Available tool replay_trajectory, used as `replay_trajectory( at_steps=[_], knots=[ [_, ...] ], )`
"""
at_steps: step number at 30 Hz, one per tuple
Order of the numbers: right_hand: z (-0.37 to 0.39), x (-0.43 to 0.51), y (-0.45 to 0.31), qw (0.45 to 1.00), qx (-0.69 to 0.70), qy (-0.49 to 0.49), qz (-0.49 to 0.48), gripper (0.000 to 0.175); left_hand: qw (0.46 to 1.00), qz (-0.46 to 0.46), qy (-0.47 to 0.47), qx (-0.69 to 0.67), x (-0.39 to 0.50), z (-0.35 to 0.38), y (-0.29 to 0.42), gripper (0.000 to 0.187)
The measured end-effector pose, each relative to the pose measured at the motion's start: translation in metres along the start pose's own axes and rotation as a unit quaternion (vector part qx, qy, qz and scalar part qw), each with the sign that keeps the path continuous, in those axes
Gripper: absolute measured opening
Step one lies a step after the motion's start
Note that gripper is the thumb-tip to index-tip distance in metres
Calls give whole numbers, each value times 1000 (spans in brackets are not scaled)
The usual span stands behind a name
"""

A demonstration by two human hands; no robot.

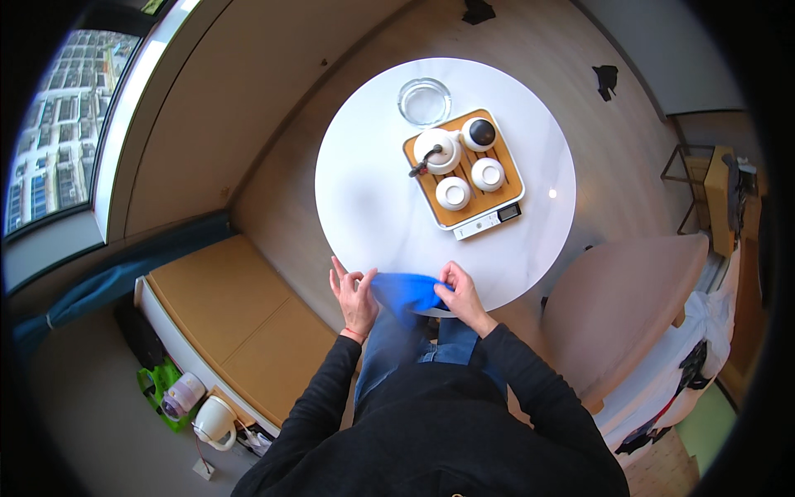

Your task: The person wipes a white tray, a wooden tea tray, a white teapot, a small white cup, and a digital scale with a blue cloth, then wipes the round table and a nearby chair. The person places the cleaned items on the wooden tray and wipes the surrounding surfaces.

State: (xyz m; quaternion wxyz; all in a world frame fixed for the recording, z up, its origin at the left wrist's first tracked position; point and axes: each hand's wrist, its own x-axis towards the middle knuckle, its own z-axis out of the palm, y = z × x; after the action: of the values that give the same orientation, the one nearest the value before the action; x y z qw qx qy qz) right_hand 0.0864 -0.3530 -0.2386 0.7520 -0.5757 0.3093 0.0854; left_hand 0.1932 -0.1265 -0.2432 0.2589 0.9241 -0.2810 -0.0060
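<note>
A blue cloth point(407, 293) is stretched between my two hands at the near edge of the round white table point(366, 230). My left hand point(358, 300) pinches its left corner between thumb and finger, the other fingers spread. Its right end is gripped by my right hand point(459, 292). The cloth's lower part hangs down, slightly blurred. Beyond my hands, a wooden tray point(446, 217) with a white rim carries a white teapot point(442, 158), a white pot with a black lid point(479, 133) and two upturned white cups point(453, 194).
A glass ashtray point(425, 102) stands behind the tray, and a white remote control point(487, 222) lies along its near side. To my right is a pinkish-brown chair point(621, 310). A brown-topped cabinet point(236, 317) stands left, near a white kettle point(215, 422) and a lilac bottle point(183, 396).
</note>
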Motion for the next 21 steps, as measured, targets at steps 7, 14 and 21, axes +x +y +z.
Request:
replay_trajectory(
  at_steps=[7, 14, 21],
  knots=[
    [7, 3, -7, 808, -483, 159, -299, 31, 994, -81, 22, 67, -3, 24, 17, 58],
    [38, 21, 22, 792, -541, 21, -283, 53, 989, -59, -135, 23, -27, 58, 48, 61],
    [75, 133, -12, 776, -502, 19, -380, 49, 998, -33, -50, 19, 84, 56, -31, 64]
  ],
)
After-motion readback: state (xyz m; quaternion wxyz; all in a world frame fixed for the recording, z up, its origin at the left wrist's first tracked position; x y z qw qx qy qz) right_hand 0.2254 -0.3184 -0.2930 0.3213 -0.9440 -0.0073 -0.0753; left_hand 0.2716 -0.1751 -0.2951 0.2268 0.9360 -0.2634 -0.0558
